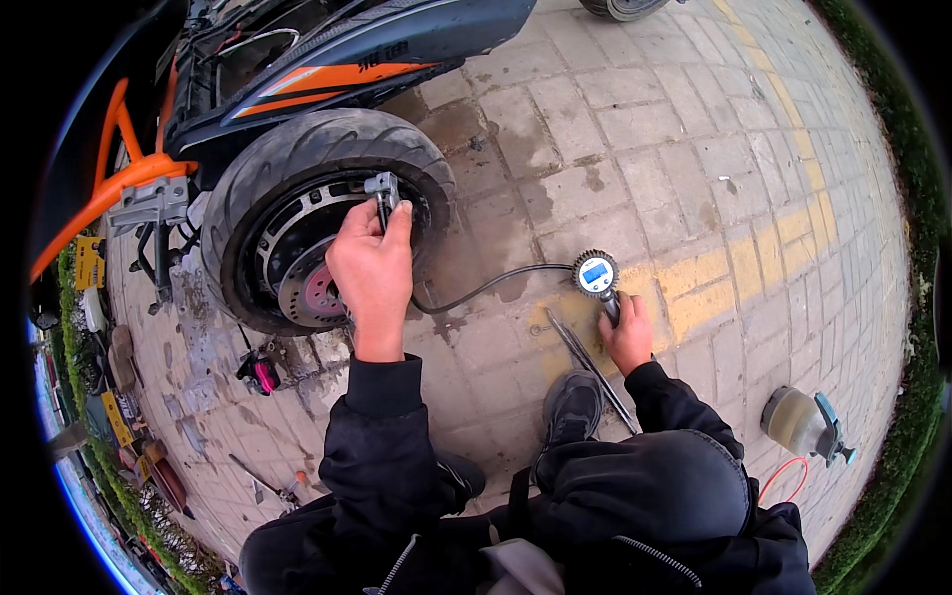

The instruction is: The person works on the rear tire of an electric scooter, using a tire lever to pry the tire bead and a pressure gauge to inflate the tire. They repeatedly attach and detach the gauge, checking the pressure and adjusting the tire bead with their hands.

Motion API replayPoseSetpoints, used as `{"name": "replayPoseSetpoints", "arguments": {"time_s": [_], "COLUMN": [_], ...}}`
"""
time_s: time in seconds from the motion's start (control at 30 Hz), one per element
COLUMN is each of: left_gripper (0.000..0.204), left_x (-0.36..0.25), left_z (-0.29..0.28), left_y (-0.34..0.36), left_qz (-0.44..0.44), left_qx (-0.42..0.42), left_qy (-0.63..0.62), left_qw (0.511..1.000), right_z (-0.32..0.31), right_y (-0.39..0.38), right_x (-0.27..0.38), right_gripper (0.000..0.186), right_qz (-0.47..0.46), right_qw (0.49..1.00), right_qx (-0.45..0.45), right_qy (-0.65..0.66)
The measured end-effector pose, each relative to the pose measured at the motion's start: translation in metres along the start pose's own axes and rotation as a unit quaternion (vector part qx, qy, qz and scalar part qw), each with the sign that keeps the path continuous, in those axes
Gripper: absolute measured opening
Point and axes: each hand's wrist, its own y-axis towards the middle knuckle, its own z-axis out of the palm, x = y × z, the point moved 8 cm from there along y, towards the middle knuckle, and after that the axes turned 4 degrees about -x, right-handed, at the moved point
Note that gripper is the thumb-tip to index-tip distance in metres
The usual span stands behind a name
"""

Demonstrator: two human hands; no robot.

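Observation:
My left hand grips a metal air chuck at the rim of a scooter wheel, whose black tyre has a brake disc at its hub. A black hose runs from near that hand to a digital pressure gauge with a toothed rubber surround and small screen. My right hand is wrapped round the gauge's handle. Long metal bars lie on the paving beside it.
The scooter's dark body with orange stripes and an orange tube frame stand upper left. A pump sprayer sits at right on brick paving. A pink-black object and scattered tools lie at left, near hedges.

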Motion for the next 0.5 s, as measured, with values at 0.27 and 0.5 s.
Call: {"name": "replayPoseSetpoints", "arguments": {"time_s": [0.27, 0.5], "left_gripper": [0.035, 0.036], "left_x": [0.0001, 0.0031], "left_z": [0.0010, 0.0011], "left_y": [0.0001, 0.0008], "left_qz": [-0.002, -0.003], "left_qx": [0.002, 0.000], "left_qy": [0.004, 0.001], "left_qw": [1.000, 1.000], "right_z": [0.0004, 0.0013], "right_y": [-0.0007, -0.0012], "right_x": [-0.0019, -0.0007], "right_gripper": [0.046, 0.046], "right_qz": [0.006, 0.002], "right_qw": [1.000, 1.000], "right_qx": [0.002, 0.001], "right_qy": [0.002, -0.003]}}
